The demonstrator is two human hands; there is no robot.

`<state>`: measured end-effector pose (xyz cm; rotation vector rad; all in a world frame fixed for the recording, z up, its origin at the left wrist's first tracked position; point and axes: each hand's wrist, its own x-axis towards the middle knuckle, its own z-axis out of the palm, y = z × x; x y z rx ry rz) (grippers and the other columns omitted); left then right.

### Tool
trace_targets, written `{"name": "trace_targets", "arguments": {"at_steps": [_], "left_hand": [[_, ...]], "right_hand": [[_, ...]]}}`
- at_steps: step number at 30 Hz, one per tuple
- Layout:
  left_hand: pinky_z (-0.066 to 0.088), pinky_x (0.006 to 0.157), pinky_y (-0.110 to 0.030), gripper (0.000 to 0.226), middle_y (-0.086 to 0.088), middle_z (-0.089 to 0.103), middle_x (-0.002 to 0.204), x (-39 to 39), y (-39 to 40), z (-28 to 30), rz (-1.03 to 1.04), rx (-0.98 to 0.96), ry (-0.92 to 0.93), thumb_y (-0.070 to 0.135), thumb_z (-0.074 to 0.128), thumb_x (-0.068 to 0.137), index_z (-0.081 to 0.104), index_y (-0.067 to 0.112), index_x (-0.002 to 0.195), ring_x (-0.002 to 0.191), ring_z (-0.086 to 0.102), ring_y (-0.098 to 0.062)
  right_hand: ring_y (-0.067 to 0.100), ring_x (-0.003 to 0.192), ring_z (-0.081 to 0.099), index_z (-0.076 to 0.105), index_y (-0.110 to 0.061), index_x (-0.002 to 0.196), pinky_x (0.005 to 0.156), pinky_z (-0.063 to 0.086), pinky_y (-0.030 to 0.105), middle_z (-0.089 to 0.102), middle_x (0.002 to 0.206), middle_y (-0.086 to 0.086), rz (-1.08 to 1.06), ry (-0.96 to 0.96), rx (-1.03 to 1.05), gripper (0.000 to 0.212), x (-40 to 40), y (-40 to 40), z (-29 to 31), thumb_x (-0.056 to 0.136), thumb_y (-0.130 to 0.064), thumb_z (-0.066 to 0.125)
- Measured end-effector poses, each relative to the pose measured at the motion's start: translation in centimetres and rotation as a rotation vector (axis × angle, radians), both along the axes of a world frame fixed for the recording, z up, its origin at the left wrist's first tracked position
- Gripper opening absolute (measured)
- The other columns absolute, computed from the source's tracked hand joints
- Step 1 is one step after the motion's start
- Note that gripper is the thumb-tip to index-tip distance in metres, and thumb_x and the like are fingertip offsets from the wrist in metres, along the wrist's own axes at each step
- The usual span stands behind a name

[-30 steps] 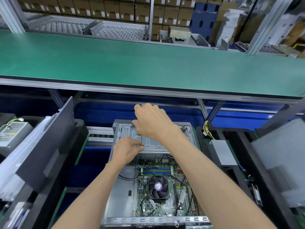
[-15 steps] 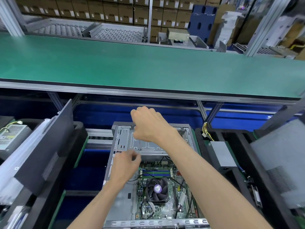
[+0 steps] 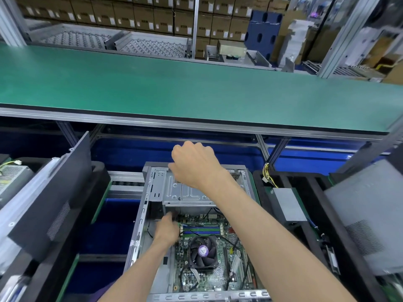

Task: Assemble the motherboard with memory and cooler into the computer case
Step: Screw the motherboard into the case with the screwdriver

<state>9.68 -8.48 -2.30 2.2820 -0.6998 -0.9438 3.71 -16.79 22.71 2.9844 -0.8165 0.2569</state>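
Motherboard (image 3: pixel 209 260): one fan (image 3: pixel 203 251), one case (image 3: pixel 139 216), two hands inside.

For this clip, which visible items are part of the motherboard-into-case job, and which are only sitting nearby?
Part of the job:
computer case
motherboard
memory
cooler
left hand
right hand

Just nearby:
green conveyor belt
black side panel
power supply
stacked cartons
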Motion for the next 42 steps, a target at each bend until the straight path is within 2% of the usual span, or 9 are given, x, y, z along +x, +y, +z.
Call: {"name": "trace_targets", "arguments": {"at_steps": [4, 6, 9, 17, 21, 24, 30, 35, 42], "left_hand": [[0.038, 0.095, -0.023, 0.052, -0.013, 0.038, 0.157, 0.0, -0.2, -1.6, 0.003, -0.009, 0.046, 0.008, 0.036, 0.104, 0.026, 0.007, 0.155, 0.13, 0.051, -0.023], [0.04, 0.078, -0.012, 0.054, -0.012, 0.041, 0.155, 0.2, -0.2, -2.3, -0.004, -0.025, 0.057, 0.005, 0.035, 0.103, 0.025, 0.01, 0.156, 0.098, 0.061, -0.01], [0.03, 0.047, -0.01, 0.056, -0.011, 0.046, 0.152, 0.3, -0.3, -3.2, 0.002, -0.048, 0.057, 0.002, 0.034, 0.102, 0.025, 0.013, 0.156, 0.06, 0.034, 0.006], [0.036, 0.053, -0.012, 0.056, -0.007, 0.055, 0.143, 0.6, 0.0, -3.9, -0.002, -0.018, 0.019, 0.004, 0.037, 0.102, 0.029, 0.018, 0.155, 0.061, 0.04, 0.005], [0.054, 0.065, -0.033, 0.056, -0.002, 0.06, 0.12, 0.6, 0.0, -3.4, -0.007, 0.011, 0.019, 0.004, 0.034, 0.1, 0.034, 0.022, 0.153, 0.073, 0.061, -0.013], [0.045, 0.057, -0.032, 0.056, 0.0, 0.054, 0.109, 0.6, 0.0, -3.4, -0.013, 0.005, 0.039, 0.005, 0.033, 0.1, 0.033, 0.02, 0.154, 0.065, 0.055, -0.015], [0.041, 0.053, -0.028, 0.055, -0.009, 0.063, 0.121, 0.6, 0.1, -3.7, -0.01, -0.003, 0.054, 0.007, 0.032, 0.1, 0.034, 0.02, 0.154, 0.058, 0.051, -0.014], [0.039, 0.047, -0.021, 0.055, -0.014, 0.055, 0.14, 0.5, -0.1, -3.7, 0.011, -0.027, 0.111, 0.006, 0.033, 0.103, 0.027, 0.016, 0.156, 0.055, 0.047, -0.006], [0.041, 0.053, -0.025, 0.054, -0.011, 0.064, 0.121, 0.4, -0.1, -3.6, 0.014, -0.013, 0.099, 0.007, 0.033, 0.103, 0.03, 0.018, 0.155, 0.059, 0.051, -0.008]], "right_hand": [[0.026, 0.07, 0.043, 0.048, -0.009, 0.092, 0.058, 0.029, 0.034, 0.045, 0.09, 0.005, 0.088, 0.002, 0.161, 0.019, -0.6, -0.1, 0.8, 0.078, -0.015, 0.06], [0.029, 0.073, 0.043, 0.045, -0.009, 0.091, 0.06, 0.031, 0.036, 0.043, 0.081, 0.004, 0.071, -0.001, 0.139, 0.018, -0.6, -0.2, 0.7, 0.084, -0.015, 0.06], [0.03, 0.072, 0.044, 0.042, -0.012, 0.087, 0.062, 0.031, 0.037, 0.029, 0.069, -0.001, 0.011, -0.01, 0.0, 0.016, -0.1, 0.0, 0.3, 0.093, -0.019, 0.055], [0.024, 0.064, 0.037, 0.042, -0.01, 0.088, 0.055, 0.024, 0.032, 0.034, 0.073, 0.001, 0.073, -0.037, 0.103, 0.017, 0.4, 0.5, 0.2, 0.082, -0.012, 0.057], [0.028, 0.067, 0.04, 0.041, -0.013, 0.084, 0.059, 0.028, 0.035, 0.027, 0.07, -0.001, -0.015, -0.037, -0.014, 0.019, 0.3, 0.1, -0.1, 0.093, -0.022, 0.055], [0.024, 0.067, 0.042, 0.046, -0.011, 0.089, 0.055, 0.026, 0.032, 0.04, 0.087, 0.003, 0.069, -0.016, 0.145, 0.016, 0.0, -0.4, 0.3, 0.08, -0.017, 0.059], [0.03, 0.071, 0.04, 0.04, -0.014, 0.083, 0.062, 0.031, 0.037, 0.03, 0.071, 0.0, 0.004, -0.025, -0.045, 0.025, 0.1, -0.4, -0.1, 0.096, -0.03, 0.054], [0.027, 0.07, 0.043, 0.047, -0.011, 0.085, 0.058, 0.029, 0.034, 0.043, 0.086, 0.004, 0.089, 0.001, 0.133, 0.015, 0.1, -0.4, 0.3, 0.08, -0.016, 0.06], [0.026, 0.065, 0.042, 0.04, -0.014, 0.076, 0.058, 0.026, 0.033, 0.031, 0.072, -0.001, 0.029, 0.008, 0.041, 0.024, 0.0, -0.8, 0.2, 0.089, -0.024, 0.057]]}}
